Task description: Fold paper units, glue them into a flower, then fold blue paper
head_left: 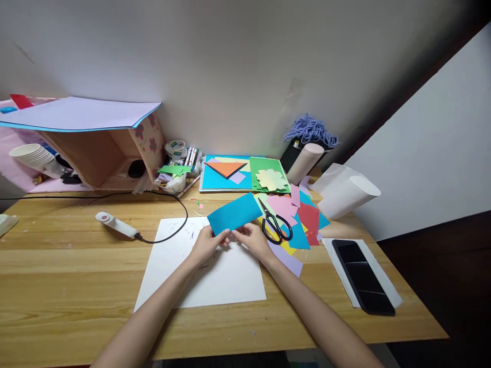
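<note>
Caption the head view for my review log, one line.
Left hand and right hand hold blue paper over a white sheet, black scissors lying on coloured scraps nearby.

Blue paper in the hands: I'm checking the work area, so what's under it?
The white sheet shows along the near side of the blue paper, held by the left hand and right hand. Whatever lies directly beneath is covered.

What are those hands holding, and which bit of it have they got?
Blue paper. The left hand and the right hand both hold it along its lower edge, the one nearest the person.
</note>
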A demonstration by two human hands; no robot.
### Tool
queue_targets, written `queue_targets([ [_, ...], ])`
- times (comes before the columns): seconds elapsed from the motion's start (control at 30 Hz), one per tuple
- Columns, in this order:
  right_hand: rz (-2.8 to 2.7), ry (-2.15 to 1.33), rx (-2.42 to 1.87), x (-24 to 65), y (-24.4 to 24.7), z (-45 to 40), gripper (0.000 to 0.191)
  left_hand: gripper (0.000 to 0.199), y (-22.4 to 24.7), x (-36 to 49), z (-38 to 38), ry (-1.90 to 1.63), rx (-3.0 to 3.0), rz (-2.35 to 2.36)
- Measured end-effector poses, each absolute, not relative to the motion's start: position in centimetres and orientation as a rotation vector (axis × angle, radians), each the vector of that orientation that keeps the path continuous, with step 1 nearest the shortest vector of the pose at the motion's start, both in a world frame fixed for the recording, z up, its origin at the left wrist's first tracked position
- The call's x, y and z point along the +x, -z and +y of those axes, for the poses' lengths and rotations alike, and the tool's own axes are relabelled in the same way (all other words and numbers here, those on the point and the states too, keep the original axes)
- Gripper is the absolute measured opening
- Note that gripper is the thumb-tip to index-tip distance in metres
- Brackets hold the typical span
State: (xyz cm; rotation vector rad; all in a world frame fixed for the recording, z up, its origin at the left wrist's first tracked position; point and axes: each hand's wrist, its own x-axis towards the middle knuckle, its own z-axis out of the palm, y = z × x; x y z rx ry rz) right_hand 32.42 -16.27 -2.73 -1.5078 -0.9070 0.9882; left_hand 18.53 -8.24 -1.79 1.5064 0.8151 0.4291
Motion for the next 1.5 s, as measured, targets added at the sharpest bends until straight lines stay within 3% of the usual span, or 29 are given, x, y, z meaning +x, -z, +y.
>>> queue_targets([
  [0.97, -0.819, -0.866, -1.549, 37.9, 2.2, -16.3, 0.026, 0.035, 2.8, 18.0, -7.1, -0.411, 1.51, 0.851],
  [1.3, -0.754, -0.672, -1.589, 39.5, 2.1, -16.4, 0.027, 0.034, 2.8, 17.9, -6.7, -0.403, 1.52, 0.875],
  [1.5, -0.765, -0.872, -1.529, 39.1, 1.7, -16.4, 0.036, 0.035, 2.0, 17.5, -6.7, -0.324, 1.651, 0.874],
])
